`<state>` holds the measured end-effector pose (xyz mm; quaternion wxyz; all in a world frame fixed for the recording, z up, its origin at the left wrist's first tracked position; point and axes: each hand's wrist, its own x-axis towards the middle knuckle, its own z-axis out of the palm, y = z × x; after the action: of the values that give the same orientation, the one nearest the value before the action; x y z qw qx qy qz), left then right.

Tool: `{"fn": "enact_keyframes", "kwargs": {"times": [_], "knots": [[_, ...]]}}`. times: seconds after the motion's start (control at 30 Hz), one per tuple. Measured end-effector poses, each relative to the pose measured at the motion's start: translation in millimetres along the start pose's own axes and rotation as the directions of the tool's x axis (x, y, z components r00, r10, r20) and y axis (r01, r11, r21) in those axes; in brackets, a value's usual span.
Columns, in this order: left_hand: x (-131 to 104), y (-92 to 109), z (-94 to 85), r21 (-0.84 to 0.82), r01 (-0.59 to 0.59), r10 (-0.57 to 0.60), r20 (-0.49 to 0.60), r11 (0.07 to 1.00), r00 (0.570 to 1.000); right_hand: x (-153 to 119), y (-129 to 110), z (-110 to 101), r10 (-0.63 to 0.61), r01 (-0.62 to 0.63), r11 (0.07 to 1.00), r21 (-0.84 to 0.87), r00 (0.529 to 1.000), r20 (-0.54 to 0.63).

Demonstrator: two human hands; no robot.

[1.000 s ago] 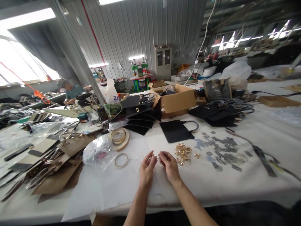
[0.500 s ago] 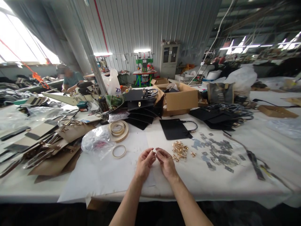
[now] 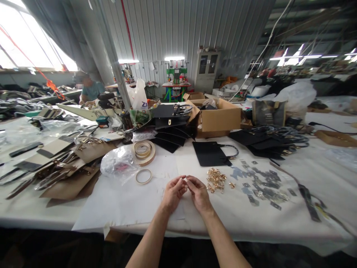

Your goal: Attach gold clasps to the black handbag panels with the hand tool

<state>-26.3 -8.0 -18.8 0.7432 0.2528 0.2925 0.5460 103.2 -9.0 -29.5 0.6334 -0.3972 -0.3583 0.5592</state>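
My left hand (image 3: 174, 192) and my right hand (image 3: 198, 193) meet fingertip to fingertip above the white-covered table (image 3: 223, 223). Both are closed in a pinch around something tiny, mostly hidden by the fingers. Just right of my right hand lies a heap of small gold-coloured metal fittings (image 3: 216, 179), with one or two loose beside it. Flat grey metal plates (image 3: 267, 182) are scattered further right. A black bag panel with a handle (image 3: 210, 153) lies flat beyond the gold heap.
Tape rolls (image 3: 143, 176) and a clear plastic bag (image 3: 118, 163) lie left of my hands. Brown bags (image 3: 72, 178) pile up at far left. Black bags (image 3: 171, 126), an open cardboard box (image 3: 220, 119) and more black bags (image 3: 267, 143) stand behind. A person (image 3: 90, 89) sits at back left.
My view has turned slightly left, so the table's contents sit further right in the picture. Both hands remain pinched together, with the fingers shifted slightly around the tiny thing.
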Motion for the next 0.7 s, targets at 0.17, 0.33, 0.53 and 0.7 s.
{"fn": "enact_keyframes", "kwargs": {"times": [0.17,0.33,0.53,0.7], "knots": [[-1.2,1.0,0.8,-0.023,-0.005,0.006,0.020,1.000,1.000,0.4,0.5,-2.4,0.038,-0.038,0.999,0.014,0.999,0.004],[0.3,-4.7,-0.1,0.077,-0.038,0.034,0.047,0.996,0.998,0.4,-0.3,-3.3,0.097,-0.104,0.987,0.120,0.993,0.060],[-1.4,-6.2,1.9,0.262,-0.111,0.099,0.060,0.959,0.993,-0.9,-5.2,-3.5,0.178,-0.201,0.946,0.256,0.978,0.111],[-4.2,-2.3,4.0,0.342,-0.137,0.104,0.112,0.930,0.988,3.0,-5.8,-8.6,0.233,-0.289,0.893,0.344,0.953,0.196]]}}
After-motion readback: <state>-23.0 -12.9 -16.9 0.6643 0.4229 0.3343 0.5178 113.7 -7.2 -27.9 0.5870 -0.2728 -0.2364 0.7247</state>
